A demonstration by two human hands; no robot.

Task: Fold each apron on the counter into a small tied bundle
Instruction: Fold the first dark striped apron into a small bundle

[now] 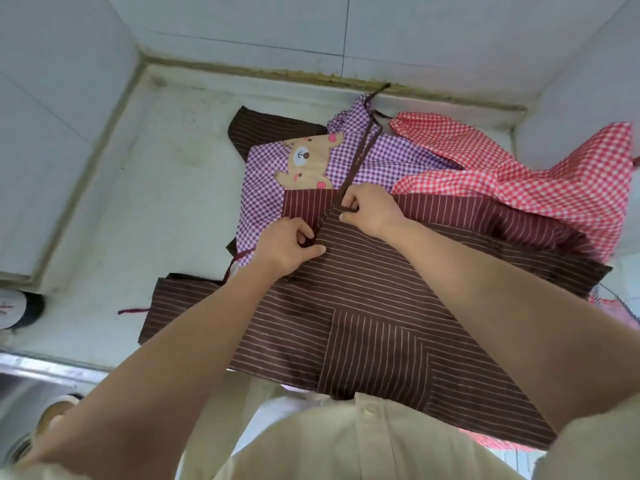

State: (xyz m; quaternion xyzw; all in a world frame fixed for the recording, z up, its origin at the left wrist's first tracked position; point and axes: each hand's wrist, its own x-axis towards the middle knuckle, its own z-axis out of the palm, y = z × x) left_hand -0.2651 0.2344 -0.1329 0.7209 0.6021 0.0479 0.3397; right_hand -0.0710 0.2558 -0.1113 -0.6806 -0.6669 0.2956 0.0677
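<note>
A brown apron with thin white stripes (363, 306) lies spread across the counter (138, 202), its lower part hanging over the front edge. My left hand (287, 245) pinches its top edge together with a dark strap. My right hand (370, 209) grips the top corner and a dark brown strap (360, 154) that runs up toward the back wall. Under it lies a purple gingham apron with a bear patch (277, 161). A red gingham apron (519, 168) lies bunched at the right.
White tiled walls close the counter at the back, left and right. A steel sink (31, 393) sits at the lower left, and a round white and dark object (17, 308) stands by the left edge. Bare counter shows left of the aprons.
</note>
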